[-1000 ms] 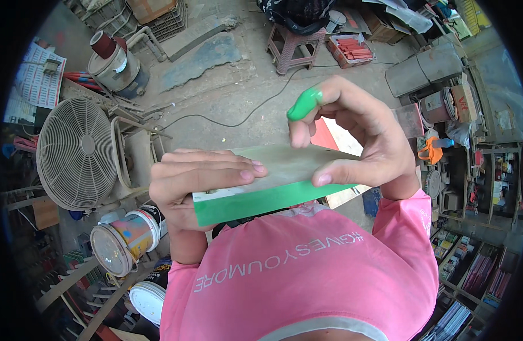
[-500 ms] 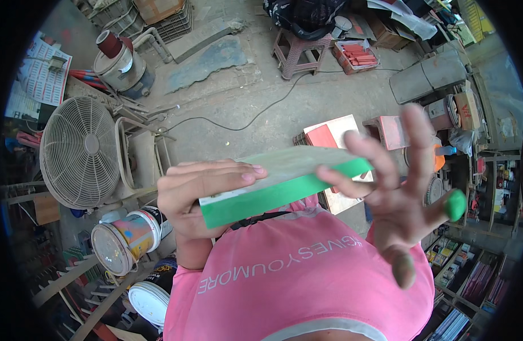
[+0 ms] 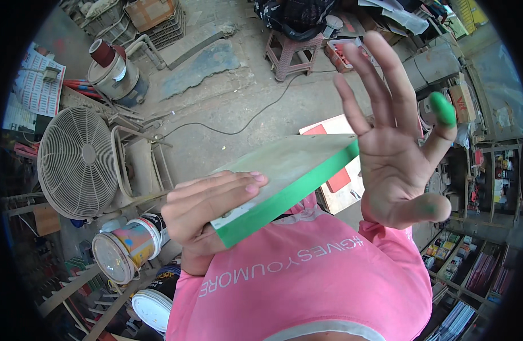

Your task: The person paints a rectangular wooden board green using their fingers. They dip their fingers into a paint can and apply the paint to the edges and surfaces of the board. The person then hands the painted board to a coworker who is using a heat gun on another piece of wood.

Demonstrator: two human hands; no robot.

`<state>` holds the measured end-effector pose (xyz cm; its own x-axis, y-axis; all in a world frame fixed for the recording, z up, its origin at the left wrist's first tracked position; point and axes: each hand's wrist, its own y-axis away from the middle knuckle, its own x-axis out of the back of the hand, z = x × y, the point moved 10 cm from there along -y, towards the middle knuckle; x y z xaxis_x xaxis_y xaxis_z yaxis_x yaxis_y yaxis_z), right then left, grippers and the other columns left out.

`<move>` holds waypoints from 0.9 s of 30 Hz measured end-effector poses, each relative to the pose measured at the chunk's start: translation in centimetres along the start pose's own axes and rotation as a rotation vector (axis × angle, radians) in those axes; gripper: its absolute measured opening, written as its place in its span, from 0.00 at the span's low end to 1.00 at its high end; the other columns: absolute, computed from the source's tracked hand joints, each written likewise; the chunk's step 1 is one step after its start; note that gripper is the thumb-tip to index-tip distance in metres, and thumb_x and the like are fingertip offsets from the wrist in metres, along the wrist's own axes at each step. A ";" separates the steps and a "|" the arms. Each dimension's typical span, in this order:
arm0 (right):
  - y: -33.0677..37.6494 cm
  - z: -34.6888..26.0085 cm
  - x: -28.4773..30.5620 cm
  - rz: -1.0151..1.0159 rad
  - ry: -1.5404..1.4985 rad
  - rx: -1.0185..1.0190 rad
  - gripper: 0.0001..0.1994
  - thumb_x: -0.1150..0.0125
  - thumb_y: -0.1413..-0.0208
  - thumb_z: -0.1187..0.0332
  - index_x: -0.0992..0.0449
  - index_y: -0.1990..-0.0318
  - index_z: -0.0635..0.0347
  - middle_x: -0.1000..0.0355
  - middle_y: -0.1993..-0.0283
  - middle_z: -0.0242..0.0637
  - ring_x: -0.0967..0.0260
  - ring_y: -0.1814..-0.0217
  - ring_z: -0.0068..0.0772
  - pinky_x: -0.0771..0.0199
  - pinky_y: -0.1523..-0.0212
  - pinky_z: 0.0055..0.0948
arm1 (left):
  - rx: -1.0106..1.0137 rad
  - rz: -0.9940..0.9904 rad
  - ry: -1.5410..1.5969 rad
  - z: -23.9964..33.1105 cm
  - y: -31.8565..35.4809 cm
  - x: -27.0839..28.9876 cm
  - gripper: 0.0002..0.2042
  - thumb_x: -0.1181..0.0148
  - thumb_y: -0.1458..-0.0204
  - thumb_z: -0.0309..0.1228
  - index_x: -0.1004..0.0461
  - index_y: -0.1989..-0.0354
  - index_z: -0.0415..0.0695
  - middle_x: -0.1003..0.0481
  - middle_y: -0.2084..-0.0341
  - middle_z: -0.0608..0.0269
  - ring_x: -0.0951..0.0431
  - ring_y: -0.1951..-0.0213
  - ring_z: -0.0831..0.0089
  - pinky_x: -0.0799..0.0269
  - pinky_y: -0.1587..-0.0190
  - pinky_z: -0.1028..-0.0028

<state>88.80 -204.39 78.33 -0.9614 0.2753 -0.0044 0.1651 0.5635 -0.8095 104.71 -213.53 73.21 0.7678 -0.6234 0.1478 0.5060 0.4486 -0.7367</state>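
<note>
My left hand grips the near left corner of a flat board with a pale, greyish face. Its fingers lie over that face; the thumb is hidden underneath. Along the side toward me, the board has a bright green edge. It is held in the air in front of my chest, slanting up to the right. My right hand is raised at the board's right end, palm in view and fingers spread, holding nothing. Bright green covers its index fingertip, and a faint green mark shows on the thumb.
Beyond the board, a light panel with red pieces lies lower down. A large fan and paint buckets stand at the left. A stool carries a dark bag at the back. A cable crosses the floor; shelves line the right.
My right hand has lifted from beside the board's right end, its fingers now stretched upward. The board has turned, its right end higher and more of its pale face showing.
</note>
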 end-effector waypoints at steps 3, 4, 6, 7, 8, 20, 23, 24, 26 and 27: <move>1.5 0.7 0.8 -0.092 0.192 -0.157 0.41 0.69 0.51 0.23 0.39 0.43 0.46 0.54 0.35 0.72 0.54 0.32 0.71 0.47 0.38 0.64 | 0.011 -0.003 0.026 0.0 0.0 0.3 0.11 0.33 0.62 0.25 0.22 0.70 0.32 0.20 0.74 0.48 0.17 0.70 0.59 0.20 0.64 0.67; 1.6 0.7 0.7 -0.120 0.264 -0.177 0.41 0.69 0.51 0.24 0.34 0.47 0.48 0.52 0.35 0.71 0.52 0.32 0.69 0.47 0.38 0.64 | 0.010 -0.009 0.031 0.1 0.0 0.3 0.11 0.33 0.62 0.25 0.22 0.69 0.32 0.20 0.74 0.48 0.17 0.70 0.59 0.20 0.63 0.67; 1.6 0.7 0.2 -0.180 0.414 -0.190 0.39 0.70 0.49 0.26 0.28 0.60 0.52 0.47 0.37 0.68 0.51 0.32 0.67 0.47 0.37 0.62 | 0.015 -0.015 0.043 0.2 0.0 0.3 0.11 0.33 0.62 0.25 0.22 0.69 0.32 0.20 0.74 0.48 0.17 0.70 0.59 0.20 0.63 0.67; 1.5 0.7 0.0 -0.213 0.490 -0.193 0.39 0.70 0.47 0.27 0.24 0.66 0.54 0.44 0.38 0.67 0.50 0.32 0.66 0.48 0.37 0.61 | 0.020 -0.012 0.053 0.2 -0.1 0.3 0.11 0.33 0.62 0.25 0.22 0.69 0.32 0.20 0.74 0.47 0.17 0.70 0.59 0.20 0.63 0.67; 1.9 0.7 -0.1 -0.272 0.559 -0.109 0.39 0.70 0.47 0.27 0.24 0.68 0.54 0.43 0.39 0.67 0.50 0.32 0.66 0.48 0.36 0.60 | 0.025 -0.009 0.062 0.2 -0.1 0.3 0.12 0.33 0.62 0.25 0.22 0.69 0.32 0.20 0.74 0.47 0.17 0.70 0.59 0.20 0.63 0.67; 2.6 -0.9 -1.7 -0.298 0.666 0.017 0.38 0.71 0.48 0.27 0.23 0.71 0.49 0.42 0.40 0.68 0.55 0.32 0.71 0.51 0.37 0.62 | -0.068 -0.026 0.062 1.7 -0.3 0.2 0.15 0.39 0.47 0.36 0.26 0.70 0.32 0.22 0.79 0.45 0.18 0.77 0.59 0.20 0.71 0.65; 2.6 -1.0 -1.6 -0.239 0.627 -0.005 0.36 0.69 0.48 0.27 0.23 0.71 0.47 0.44 0.38 0.68 0.55 0.31 0.70 0.52 0.37 0.64 | -0.065 -0.029 0.063 1.8 -0.3 0.4 0.16 0.40 0.46 0.37 0.26 0.69 0.32 0.22 0.79 0.45 0.19 0.77 0.59 0.20 0.71 0.64; 2.7 -1.1 -1.5 -0.219 0.613 -0.010 0.35 0.69 0.48 0.28 0.23 0.71 0.47 0.45 0.38 0.68 0.56 0.31 0.70 0.52 0.38 0.64 | -0.063 -0.026 0.058 1.8 -0.2 0.4 0.16 0.40 0.46 0.37 0.26 0.69 0.32 0.22 0.79 0.45 0.19 0.77 0.59 0.20 0.71 0.64; 2.8 -1.2 -1.4 -0.211 0.610 0.004 0.35 0.68 0.47 0.28 0.23 0.71 0.46 0.46 0.37 0.68 0.56 0.31 0.70 0.54 0.37 0.65 | -0.063 -0.018 0.048 1.7 0.0 0.6 0.16 0.40 0.46 0.38 0.26 0.69 0.32 0.22 0.79 0.45 0.19 0.78 0.59 0.20 0.71 0.64; 2.8 -1.3 -1.5 -0.209 0.608 0.007 0.34 0.68 0.47 0.29 0.23 0.71 0.46 0.46 0.37 0.68 0.56 0.31 0.70 0.55 0.37 0.66 | -0.060 -0.020 0.053 1.7 0.0 0.6 0.16 0.40 0.46 0.38 0.26 0.69 0.32 0.22 0.79 0.46 0.19 0.77 0.59 0.20 0.71 0.64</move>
<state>90.95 -202.25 76.85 -0.6760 0.5538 0.4862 -0.0159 0.6486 -0.7609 105.88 -212.81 74.41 0.7348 -0.6659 0.1288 0.4958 0.3977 -0.7721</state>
